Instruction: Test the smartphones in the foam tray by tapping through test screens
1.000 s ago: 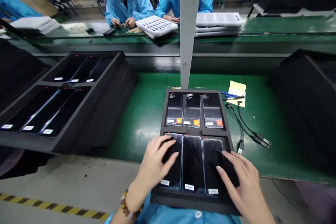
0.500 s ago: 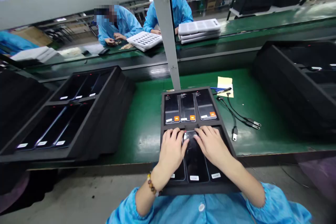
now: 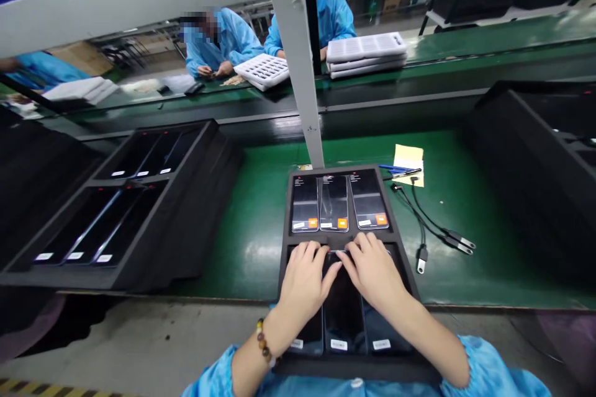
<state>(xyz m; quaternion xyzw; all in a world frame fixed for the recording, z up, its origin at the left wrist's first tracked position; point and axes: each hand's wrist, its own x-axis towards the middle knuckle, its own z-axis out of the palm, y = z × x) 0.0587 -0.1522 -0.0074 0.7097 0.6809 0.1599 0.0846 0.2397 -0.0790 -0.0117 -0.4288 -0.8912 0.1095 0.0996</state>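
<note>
A black foam tray sits at the near edge of the green bench, holding two rows of three phones. The far row shows orange stickers. My left hand lies on the near left phone, fingers stretched toward the top of the middle phone. My right hand lies on the near right phone, its fingertips meeting the left hand's at the middle phone's top edge. Neither hand lifts anything clear of the tray.
A stack of black trays with phones stands to the left, another black stack to the right. A yellow note with pens and cables lie right of the tray. A grey post rises behind. Co-workers in blue coats work across the line.
Both hands slid from the phones' lower parts up to the top of the near row and came together at the middle phone. The view tilted up and drew back.
</note>
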